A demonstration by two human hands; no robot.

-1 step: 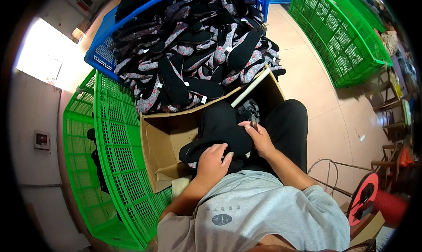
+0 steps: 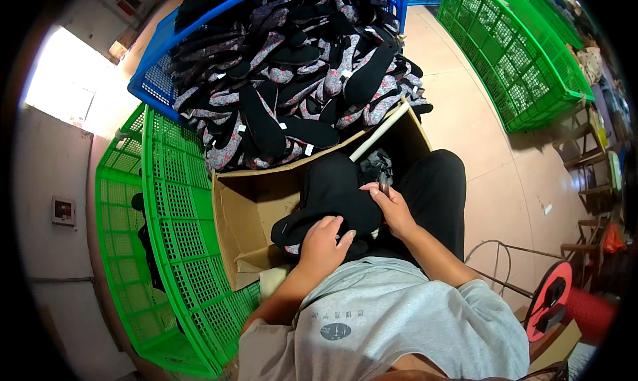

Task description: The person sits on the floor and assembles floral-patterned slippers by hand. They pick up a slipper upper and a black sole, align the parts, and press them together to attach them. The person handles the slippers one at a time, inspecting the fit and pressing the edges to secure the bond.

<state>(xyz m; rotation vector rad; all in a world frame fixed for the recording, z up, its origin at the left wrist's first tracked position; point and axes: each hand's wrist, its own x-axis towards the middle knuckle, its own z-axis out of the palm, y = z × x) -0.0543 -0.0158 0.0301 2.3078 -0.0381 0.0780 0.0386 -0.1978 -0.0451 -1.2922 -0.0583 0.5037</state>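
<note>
Across my lap lies a black slipper (image 2: 290, 230), with a bit of floral lining or fabric showing at its lower left edge. My left hand (image 2: 321, 247) is on top of it, fingers bent and thumb to one side, gripping the fabric. At the slipper's right side my right hand (image 2: 394, 211) is closed around a small dark tool (image 2: 384, 190). Only a short piece of that tool shows above the fingers, so its kind is unclear. Black trousers beneath make the slipper's outline hard to follow.
An open cardboard box (image 2: 232, 231) stands before my knees, with a white bar (image 2: 382, 132) across it. Beyond, a blue crate (image 2: 151, 82) overflows with black-soled floral slippers (image 2: 262, 125). Green crates (image 2: 183, 228) flank me at left and far right (image 2: 512, 69). A red reel (image 2: 550, 301) sits lower right.
</note>
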